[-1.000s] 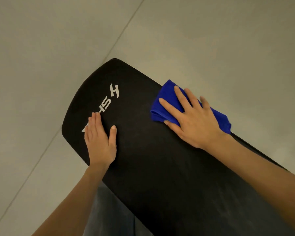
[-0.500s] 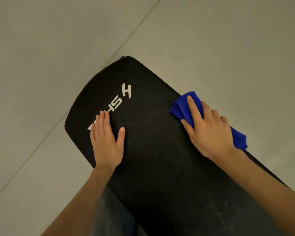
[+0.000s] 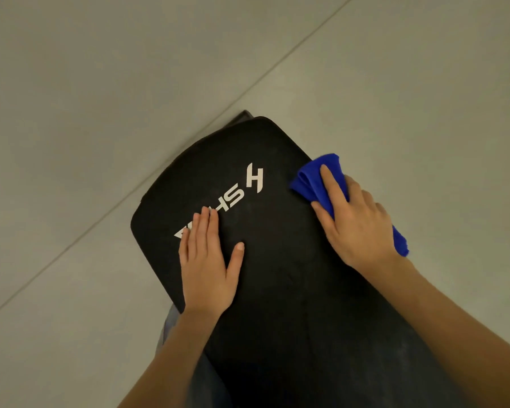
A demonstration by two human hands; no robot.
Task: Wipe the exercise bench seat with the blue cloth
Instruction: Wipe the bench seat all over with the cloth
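The black padded bench seat (image 3: 277, 260), with white lettering near its rounded far end, runs from the centre to the lower right. The folded blue cloth (image 3: 312, 178) lies on the seat's right edge and hangs over it. My right hand (image 3: 357, 222) holds the cloth against that edge, with the index finger stretched along it, the other fingers curled over the side and the thumb at the cloth's near edge. Flat on the seat's left part rests my left hand (image 3: 206, 260), fingers straight and covering some of the lettering.
Pale grey floor tiles (image 3: 100, 113) surround the bench, with a grout line running diagonally at the left. A dark bit of the bench frame (image 3: 243, 115) shows beyond the seat's far end. Grey trousers (image 3: 171, 328) show below the seat's left edge.
My right hand slid the cloth from the seat's top out to its right edge, and its fingers curled over the side. The left hand stayed flat in place. The view shifted.
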